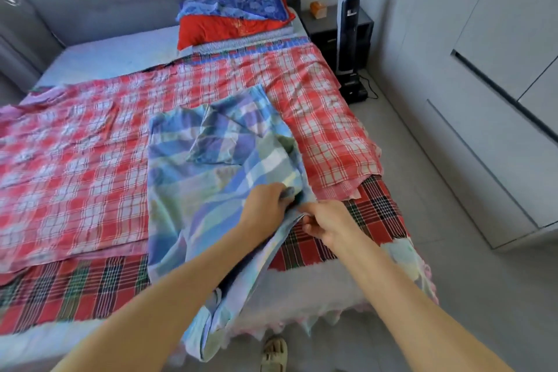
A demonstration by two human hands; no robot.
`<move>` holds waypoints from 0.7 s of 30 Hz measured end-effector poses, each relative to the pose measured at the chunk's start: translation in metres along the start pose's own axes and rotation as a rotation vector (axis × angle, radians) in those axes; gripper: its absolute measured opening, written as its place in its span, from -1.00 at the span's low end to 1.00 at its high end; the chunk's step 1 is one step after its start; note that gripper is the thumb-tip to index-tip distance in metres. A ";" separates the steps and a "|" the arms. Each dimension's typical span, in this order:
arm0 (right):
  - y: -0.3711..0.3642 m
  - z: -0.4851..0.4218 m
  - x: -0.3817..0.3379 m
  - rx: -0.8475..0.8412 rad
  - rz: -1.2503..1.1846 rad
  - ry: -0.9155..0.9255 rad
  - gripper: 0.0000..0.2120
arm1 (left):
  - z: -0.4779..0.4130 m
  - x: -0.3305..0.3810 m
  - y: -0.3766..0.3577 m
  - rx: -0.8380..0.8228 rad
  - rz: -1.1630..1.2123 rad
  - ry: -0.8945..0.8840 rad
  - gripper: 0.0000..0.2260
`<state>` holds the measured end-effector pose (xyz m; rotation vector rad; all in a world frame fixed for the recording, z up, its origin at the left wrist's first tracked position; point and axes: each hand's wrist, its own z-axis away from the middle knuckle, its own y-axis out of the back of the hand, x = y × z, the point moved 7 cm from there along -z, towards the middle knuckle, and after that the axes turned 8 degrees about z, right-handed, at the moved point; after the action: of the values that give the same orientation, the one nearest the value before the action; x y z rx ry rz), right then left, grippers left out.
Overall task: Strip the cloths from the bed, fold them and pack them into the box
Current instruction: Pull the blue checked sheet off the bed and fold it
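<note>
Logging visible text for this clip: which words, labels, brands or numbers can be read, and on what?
Nothing is readable.
upright vacuum: small white mark on its body, too blurred to read.
red pillow: gold motif, too blurred to tell whether it is lettering.
blue checked cloth: pattern only, no text.

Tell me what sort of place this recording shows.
Most likely a home bedroom: a bed with a grey padded headboard and a blue checked cloth on it, stacked pillows at its head, a dark nightstand beside it, and white wardrobe doors on the right.
</note>
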<state>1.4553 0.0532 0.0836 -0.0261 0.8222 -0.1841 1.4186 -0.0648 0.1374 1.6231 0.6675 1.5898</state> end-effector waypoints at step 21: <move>-0.028 -0.005 0.006 -0.029 0.038 -0.162 -0.86 | 0.036 -0.030 -0.009 0.011 0.284 0.054 -0.81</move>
<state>1.4517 0.0248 0.0788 -0.0517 0.6629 -0.1329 1.4521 -0.0896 0.1145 1.7491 0.4897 1.8394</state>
